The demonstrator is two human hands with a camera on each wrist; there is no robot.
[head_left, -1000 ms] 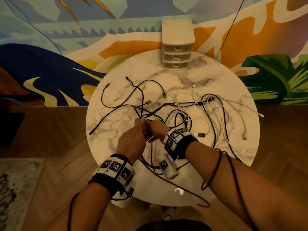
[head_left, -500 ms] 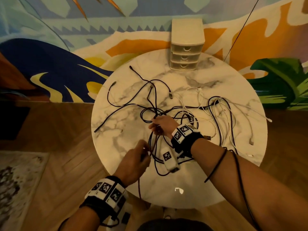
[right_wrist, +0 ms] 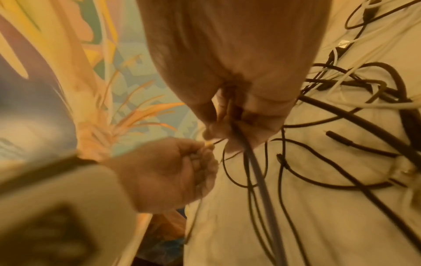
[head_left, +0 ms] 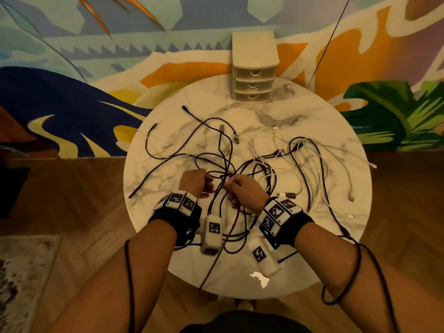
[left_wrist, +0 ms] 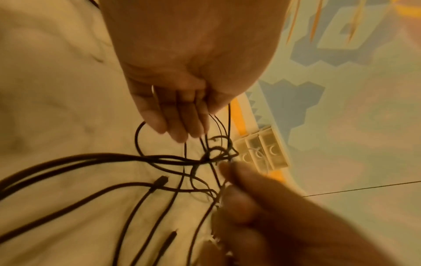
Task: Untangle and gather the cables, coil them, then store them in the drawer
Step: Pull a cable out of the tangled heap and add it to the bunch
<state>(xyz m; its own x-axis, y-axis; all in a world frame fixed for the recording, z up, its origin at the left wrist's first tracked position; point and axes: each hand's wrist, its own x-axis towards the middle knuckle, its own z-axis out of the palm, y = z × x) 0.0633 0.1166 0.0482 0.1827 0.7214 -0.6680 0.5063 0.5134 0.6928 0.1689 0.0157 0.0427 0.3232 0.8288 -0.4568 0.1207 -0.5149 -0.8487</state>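
Observation:
Several black cables (head_left: 254, 164) and white cables (head_left: 275, 128) lie tangled on a round marble table (head_left: 168, 131). My left hand (head_left: 209, 186) is curled into a fist in front of the tangle's middle and grips thin black strands (left_wrist: 218, 126); in the left wrist view its fingers (left_wrist: 182, 129) fold over them. Close to its right, my right hand (head_left: 228, 188) pinches black strands (right_wrist: 248, 162) that hang from its fingertips (right_wrist: 227, 133). Loose black loops (head_left: 230, 236) lie between my wrists, and one strand runs off the front edge. A cream drawer unit (head_left: 253, 75) stands at the table's far edge, all three drawers shut.
White cable ends (head_left: 351, 197) spread toward the table's right rim. A small white scrap (head_left: 260, 278) lies near the front edge. Wooden floor surrounds the table, with a rug (head_left: 21, 272) at lower left and a painted wall behind.
Half a second ago my left hand was pulled back toward the front edge; it has moved forward again and sits beside my right hand. The right hand stayed at the tangle.

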